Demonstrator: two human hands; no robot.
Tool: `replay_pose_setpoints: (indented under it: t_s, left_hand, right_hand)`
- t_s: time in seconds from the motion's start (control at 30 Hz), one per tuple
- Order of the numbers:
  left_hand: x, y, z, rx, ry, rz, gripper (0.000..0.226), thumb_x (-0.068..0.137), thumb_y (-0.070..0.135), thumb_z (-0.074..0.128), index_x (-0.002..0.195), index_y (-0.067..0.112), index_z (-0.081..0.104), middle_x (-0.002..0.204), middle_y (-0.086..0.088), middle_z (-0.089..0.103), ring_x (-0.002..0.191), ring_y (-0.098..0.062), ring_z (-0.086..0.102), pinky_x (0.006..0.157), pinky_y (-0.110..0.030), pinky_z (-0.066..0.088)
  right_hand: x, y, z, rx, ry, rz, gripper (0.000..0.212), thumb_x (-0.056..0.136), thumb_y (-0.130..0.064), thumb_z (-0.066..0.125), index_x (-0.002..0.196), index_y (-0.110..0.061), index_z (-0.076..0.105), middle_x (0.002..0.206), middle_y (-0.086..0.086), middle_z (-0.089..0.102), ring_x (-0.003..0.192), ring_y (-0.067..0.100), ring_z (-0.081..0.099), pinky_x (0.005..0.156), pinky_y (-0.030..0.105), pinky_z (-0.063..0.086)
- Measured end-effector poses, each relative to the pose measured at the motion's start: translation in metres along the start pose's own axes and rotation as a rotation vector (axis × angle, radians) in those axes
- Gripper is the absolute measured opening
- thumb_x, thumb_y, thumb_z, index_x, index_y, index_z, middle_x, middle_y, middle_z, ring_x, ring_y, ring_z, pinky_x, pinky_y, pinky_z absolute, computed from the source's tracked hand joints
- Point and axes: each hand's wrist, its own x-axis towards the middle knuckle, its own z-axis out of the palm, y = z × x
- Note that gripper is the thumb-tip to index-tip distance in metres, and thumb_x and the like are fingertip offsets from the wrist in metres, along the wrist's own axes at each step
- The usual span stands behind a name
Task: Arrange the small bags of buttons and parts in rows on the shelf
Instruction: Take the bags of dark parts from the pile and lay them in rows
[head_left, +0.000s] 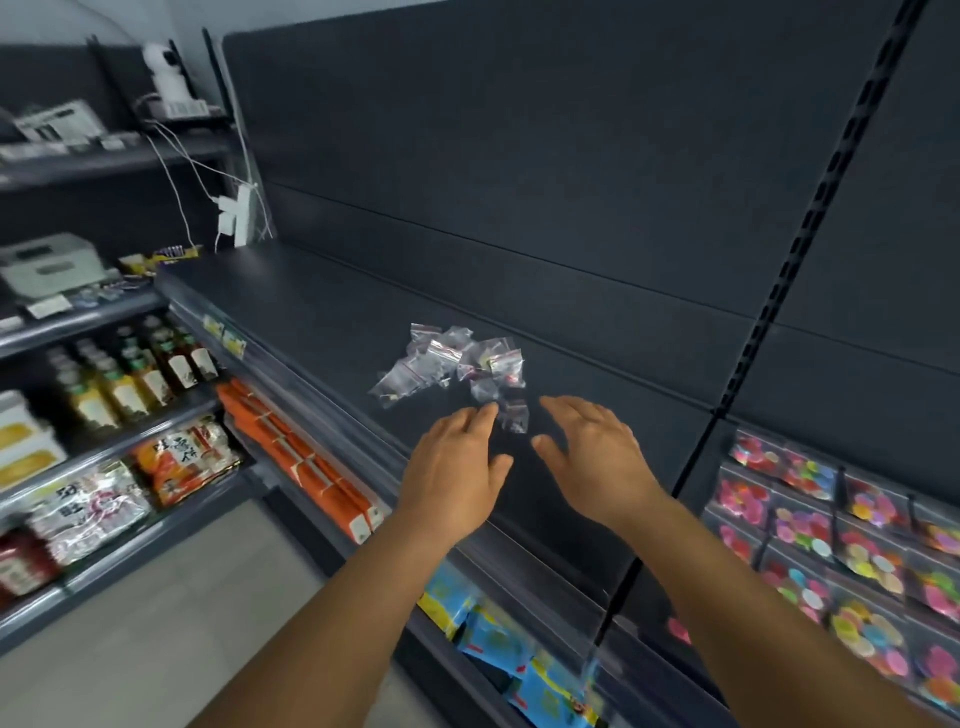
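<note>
A loose heap of small clear bags (451, 364) with red zip strips lies on the dark shelf (322, 312), roughly midway along its depth and not in rows; the bags overlap one another, and their contents are too small to make out. One bag (513, 415) sits apart at the near edge of the heap, between the two hands. The left hand (457, 467) reaches in from the near side with fingers straight and slightly spread, its fingertips just beside that single bag; whether they touch it cannot be told. The right hand (592, 447) lies just to the right of the same bag, fingers straight and thumb held out, gripping nothing. Both forearms are bare and stretch in from the near edge of the view. Behind the shelf rises a dark back panel (519, 156) with a slotted upright (810, 208) at its right. On the lower shelf to the left lie orange packs (301, 457), and blue and yellow packets (498, 639) sit lower still. To the near right hang packets of coloured discs (831, 545). Far left, another rack carries bottles (130, 374) and snack bags (176, 457), with a white camera (166, 67) on top.
</note>
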Motion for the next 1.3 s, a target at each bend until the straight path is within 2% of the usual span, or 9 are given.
replay_pose_setpoints:
  t_s: [0.33, 0.4, 0.5, 0.6, 0.67, 0.77, 0.93, 1.13, 1.3]
  left_hand:
    - [0.085, -0.042, 0.036, -0.063, -0.087, -0.103, 0.061, 0.097, 0.026, 0.047, 0.15, 0.024, 0.016, 0.15, -0.005, 0.032, 0.135, -0.025, 0.031, 0.108, -0.038, 0.033]
    - [0.095, -0.048, 0.041, -0.037, -0.119, -0.052, 0.059, 0.097, 0.014, 0.045, 0.149, 0.024, 0.02, 0.154, -0.001, 0.025, 0.137, -0.024, 0.026, 0.111, -0.035, 0.028]
    - [0.104, -0.053, 0.047, -0.052, -0.104, -0.013, 0.049, 0.094, 0.01, 0.047, 0.141, 0.022, 0.041, 0.14, -0.003, 0.046, 0.129, -0.024, 0.037, 0.104, -0.035, 0.036]
    - [0.11, -0.056, 0.047, -0.119, 0.0, -0.006, 0.027, 0.091, 0.019, 0.058, 0.116, 0.019, 0.064, 0.112, -0.004, 0.061, 0.11, -0.022, 0.05, 0.088, -0.035, 0.045]
    - [0.112, -0.059, 0.046, -0.24, 0.042, -0.031, 0.016, 0.089, 0.019, 0.06, 0.101, 0.015, 0.07, 0.101, -0.004, 0.065, 0.099, -0.02, 0.056, 0.083, -0.035, 0.048]
    - [0.111, -0.06, 0.043, -0.442, 0.065, -0.116, 0.014, 0.091, 0.018, 0.057, 0.092, 0.015, 0.071, 0.09, 0.001, 0.068, 0.082, -0.013, 0.061, 0.076, -0.028, 0.049]
    - [0.104, -0.052, 0.038, -0.802, -0.059, -0.199, 0.014, 0.094, 0.016, 0.052, 0.09, 0.023, 0.064, 0.074, 0.009, 0.067, 0.066, -0.002, 0.065, 0.064, -0.017, 0.048]
    - [0.092, -0.029, 0.024, -1.071, -0.199, -0.2, 0.024, 0.097, 0.007, 0.042, 0.098, 0.024, 0.06, 0.086, -0.001, 0.066, 0.061, -0.001, 0.066, 0.058, -0.014, 0.05]
    - [0.076, 0.001, 0.012, -1.181, -0.422, -0.109, 0.027, 0.09, 0.004, 0.049, 0.095, 0.029, 0.058, 0.091, 0.001, 0.067, 0.073, -0.007, 0.069, 0.066, -0.02, 0.054]
  right_hand:
    - [0.094, 0.007, 0.043, 0.041, -0.185, 0.238, 0.059, 0.09, -0.052, 0.047, 0.137, -0.016, 0.04, 0.134, 0.01, 0.045, 0.126, 0.03, 0.035, 0.102, 0.037, 0.034]
    - [0.101, 0.009, 0.048, 0.031, -0.209, 0.25, 0.057, 0.087, -0.05, 0.053, 0.132, -0.017, 0.045, 0.13, 0.011, 0.045, 0.123, 0.031, 0.036, 0.101, 0.036, 0.034]
    - [0.106, 0.014, 0.051, 0.08, -0.21, 0.28, 0.044, 0.081, -0.042, 0.063, 0.12, -0.023, 0.053, 0.121, 0.007, 0.049, 0.117, 0.028, 0.04, 0.095, 0.033, 0.037]
    - [0.107, 0.016, 0.052, 0.199, -0.151, 0.309, 0.016, 0.077, -0.03, 0.067, 0.089, -0.028, 0.056, 0.108, 0.003, 0.054, 0.108, 0.024, 0.045, 0.085, 0.03, 0.04]
    - [0.105, 0.019, 0.051, 0.243, -0.096, 0.31, 0.016, 0.078, -0.022, 0.066, 0.074, -0.028, 0.052, 0.095, 0.0, 0.058, 0.096, 0.022, 0.052, 0.075, 0.029, 0.043]
    - [0.1, 0.023, 0.048, 0.269, -0.022, 0.352, 0.017, 0.082, -0.014, 0.059, 0.076, -0.026, 0.05, 0.076, -0.01, 0.056, 0.075, 0.013, 0.054, 0.062, 0.024, 0.041]
    - [0.086, 0.019, 0.041, 0.48, 0.165, 0.477, 0.016, 0.085, -0.011, 0.055, 0.095, -0.023, 0.051, 0.079, -0.012, 0.054, 0.07, 0.002, 0.051, 0.052, 0.017, 0.039]
    - [0.06, 0.002, 0.022, 0.766, 0.362, 0.575, 0.027, 0.085, -0.006, 0.054, 0.107, -0.022, 0.055, 0.077, -0.008, 0.059, 0.075, 0.014, 0.063, 0.059, 0.018, 0.045]
    - [0.025, -0.002, 0.007, 0.931, 0.425, 0.617, 0.028, 0.078, 0.004, 0.059, 0.084, -0.022, 0.069, 0.075, 0.0, 0.069, 0.071, 0.012, 0.064, 0.075, 0.026, 0.054]
